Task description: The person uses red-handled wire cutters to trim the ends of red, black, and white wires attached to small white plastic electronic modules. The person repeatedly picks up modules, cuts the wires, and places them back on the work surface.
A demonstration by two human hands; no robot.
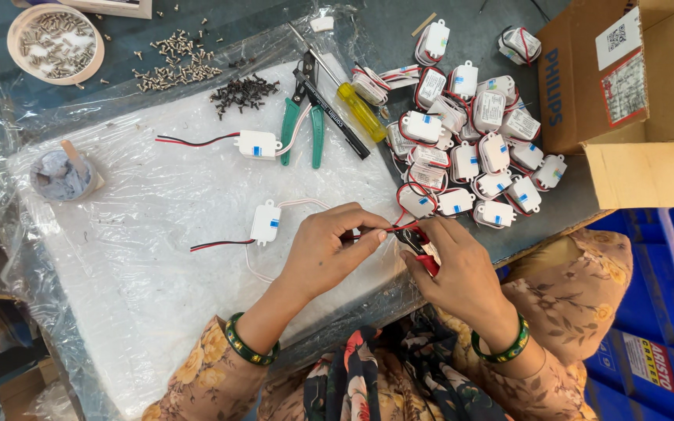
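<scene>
Our left hand (pixel 329 249) has its grip pinched shut on thin red and black wires (pixel 368 231), pulled tight so they stay still. Our right hand (pixel 462 273) has its grip closed on a small red-handled cutter (pixel 419 245), biting the wire ends. The wires run left to a small white box (pixel 265 222) on a plastic-covered white surface (pixel 150 257). Far right lies a pile of white boxes (pixel 470 148) beside a cardboard box (pixel 626 78)

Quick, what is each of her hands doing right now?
Left hand: closed, pinching a thin wire.
Right hand: closed around a red-handled cutter at that wire.
</scene>
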